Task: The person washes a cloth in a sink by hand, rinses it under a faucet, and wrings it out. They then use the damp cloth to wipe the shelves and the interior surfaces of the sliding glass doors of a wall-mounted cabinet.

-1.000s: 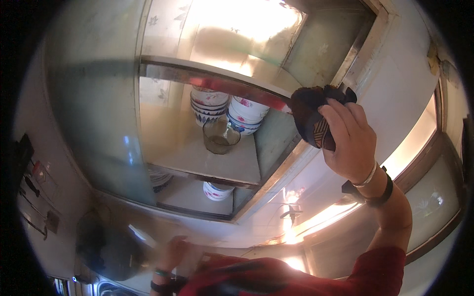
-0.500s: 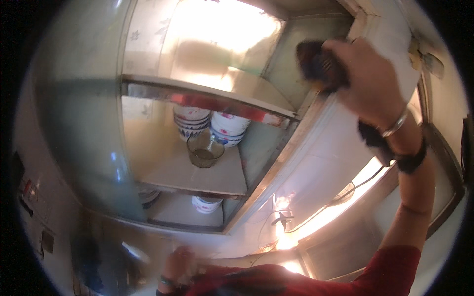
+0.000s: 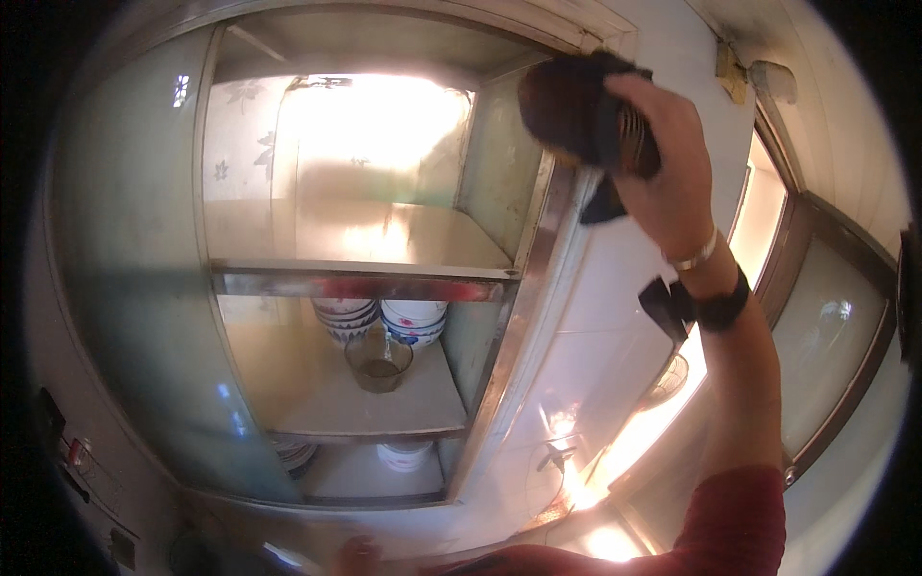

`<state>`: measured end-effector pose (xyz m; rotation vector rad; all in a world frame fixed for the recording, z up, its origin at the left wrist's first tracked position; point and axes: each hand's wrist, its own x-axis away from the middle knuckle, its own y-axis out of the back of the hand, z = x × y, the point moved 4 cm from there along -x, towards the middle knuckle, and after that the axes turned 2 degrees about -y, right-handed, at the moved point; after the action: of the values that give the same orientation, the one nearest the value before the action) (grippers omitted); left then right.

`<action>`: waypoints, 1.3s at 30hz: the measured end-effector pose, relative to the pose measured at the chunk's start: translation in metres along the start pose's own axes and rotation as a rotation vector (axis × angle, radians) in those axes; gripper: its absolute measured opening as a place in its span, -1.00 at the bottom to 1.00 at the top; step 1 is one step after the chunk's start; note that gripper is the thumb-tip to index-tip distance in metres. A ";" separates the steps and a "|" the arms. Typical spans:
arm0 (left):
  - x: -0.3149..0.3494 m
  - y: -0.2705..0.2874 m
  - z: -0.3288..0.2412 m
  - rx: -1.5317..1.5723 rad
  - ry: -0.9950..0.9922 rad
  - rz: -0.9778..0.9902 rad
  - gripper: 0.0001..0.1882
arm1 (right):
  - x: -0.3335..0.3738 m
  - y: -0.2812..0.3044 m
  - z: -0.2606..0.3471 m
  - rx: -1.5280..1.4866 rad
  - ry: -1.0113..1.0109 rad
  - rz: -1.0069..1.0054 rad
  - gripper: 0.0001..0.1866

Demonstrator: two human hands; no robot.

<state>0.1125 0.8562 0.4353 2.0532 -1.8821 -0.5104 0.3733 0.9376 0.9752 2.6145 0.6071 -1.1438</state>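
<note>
My right hand (image 3: 667,163) is raised and closed on a bunched dark cloth (image 3: 581,110) with a striped patch. The cloth is at the upper right edge of a wall cabinet's frame (image 3: 552,206). A bracelet and a dark band circle that wrist. My left hand (image 3: 358,557) is low at the bottom edge, blurred and dim, and its fingers cannot be made out. Inside the cabinet, a clear glass bowl (image 3: 379,365) stands on the middle shelf in front of two stacks of patterned bowls (image 3: 413,322).
A frosted glass door (image 3: 134,259) covers the cabinet's left part. The top shelf (image 3: 375,235) lies in bright glare. More bowls (image 3: 403,456) sit on the bottom shelf. On the right are a white tiled wall (image 3: 605,355), a hanging wire strainer (image 3: 669,379) and an opened framed window (image 3: 831,326).
The view has tilted up and shifted right, so the cabinet appears lower and more upright. My right hand still grips the cloth by the frame's upper corner. My left hand appears lower.
</note>
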 end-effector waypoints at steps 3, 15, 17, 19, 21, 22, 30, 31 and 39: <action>-0.012 -0.009 0.016 -0.017 -0.029 0.016 -0.69 | 0.014 -0.021 -0.015 -0.242 -0.257 0.077 -0.36; -0.011 -0.014 0.018 -0.017 -0.200 0.029 -0.68 | 0.142 -0.004 0.076 -0.546 -0.344 0.474 -0.45; -0.001 -0.002 0.019 -0.007 -0.083 0.011 -0.67 | 0.101 0.011 0.032 -0.474 -0.405 0.206 -0.45; 0.005 0.007 0.018 -0.049 -0.095 -0.028 -0.66 | 0.055 0.017 -0.009 -0.260 -0.514 -0.024 -0.35; -0.005 0.000 0.008 -0.104 -0.179 -0.010 -0.66 | 0.009 0.033 -0.047 -0.004 -0.502 -0.042 -0.31; -0.006 0.003 -0.004 -0.183 -0.188 0.015 -0.67 | -0.003 0.024 -0.067 0.042 -0.467 -0.091 -0.33; -0.018 -0.007 -0.001 -0.196 -0.280 -0.068 -0.69 | -0.001 -0.007 -0.047 0.220 -0.320 0.082 -0.43; -0.019 -0.008 0.003 -0.192 -0.268 -0.064 -0.70 | 0.007 -0.006 -0.044 0.120 -0.387 0.132 -0.44; -0.033 -0.008 -0.019 -0.191 -0.169 -0.023 -0.68 | 0.112 -0.014 0.046 0.015 -0.447 0.346 -0.42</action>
<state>0.1261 0.8894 0.4501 1.9624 -1.8226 -0.8586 0.4056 0.9654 0.8609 2.2359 0.0524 -1.5348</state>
